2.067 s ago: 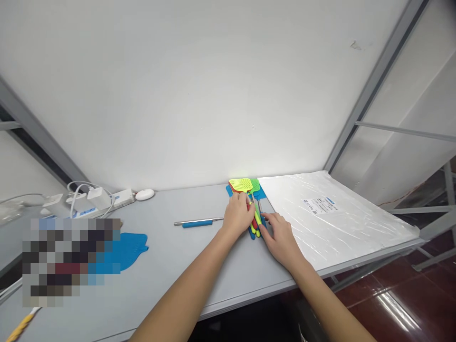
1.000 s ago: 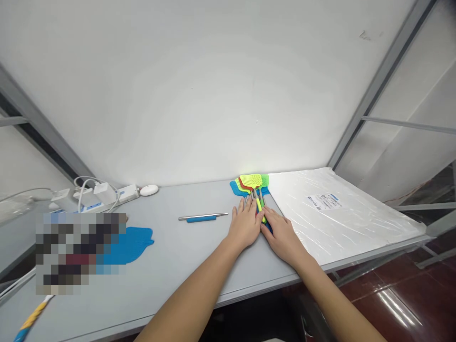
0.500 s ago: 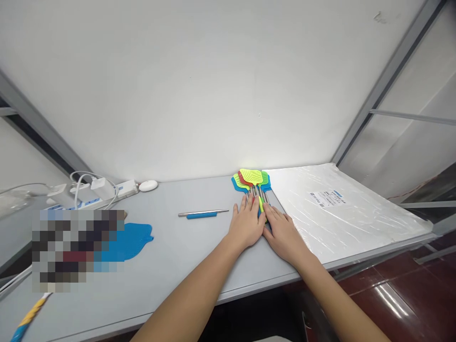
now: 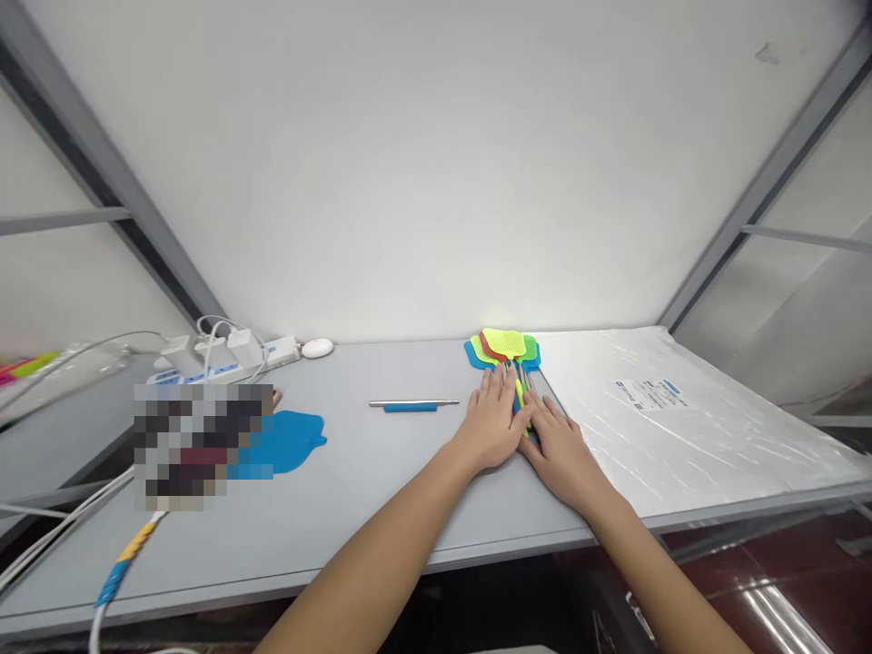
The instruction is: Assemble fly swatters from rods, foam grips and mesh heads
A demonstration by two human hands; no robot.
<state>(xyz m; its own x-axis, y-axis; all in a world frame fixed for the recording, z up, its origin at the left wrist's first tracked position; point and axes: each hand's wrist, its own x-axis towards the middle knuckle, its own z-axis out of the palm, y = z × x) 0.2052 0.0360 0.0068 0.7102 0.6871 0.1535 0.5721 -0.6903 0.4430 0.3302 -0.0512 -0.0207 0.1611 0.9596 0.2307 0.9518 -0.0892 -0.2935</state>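
Note:
My left hand point(image 4: 491, 425) lies flat over the handles of a bunch of fly swatters point(image 4: 505, 343), its fingers stretched toward the wall. Beside it, my right hand point(image 4: 555, 445) rests with fingers extended against the other side of the bunch. The two thumbs come close together. Mesh heads in yellow, red, green and blue overlap beyond my fingertips, on thin metal rods. Most of the handles are hidden under my hands; a yellow one point(image 4: 520, 393) shows between them. To the left lie a metal rod point(image 4: 381, 402) and a blue handle point(image 4: 410, 409), side by side.
A separate blue swatter head point(image 4: 296, 440) lies at the left, partly covered by a blurred-out patch. Behind it stand a power strip point(image 4: 282, 351) with chargers and a white oval object point(image 4: 317, 348). A white wrapped panel point(image 4: 599, 363) covers the right side of the table.
The view has turned slightly left, so everything sits further right in the picture. Both hands keep their place on the swatter bunch.

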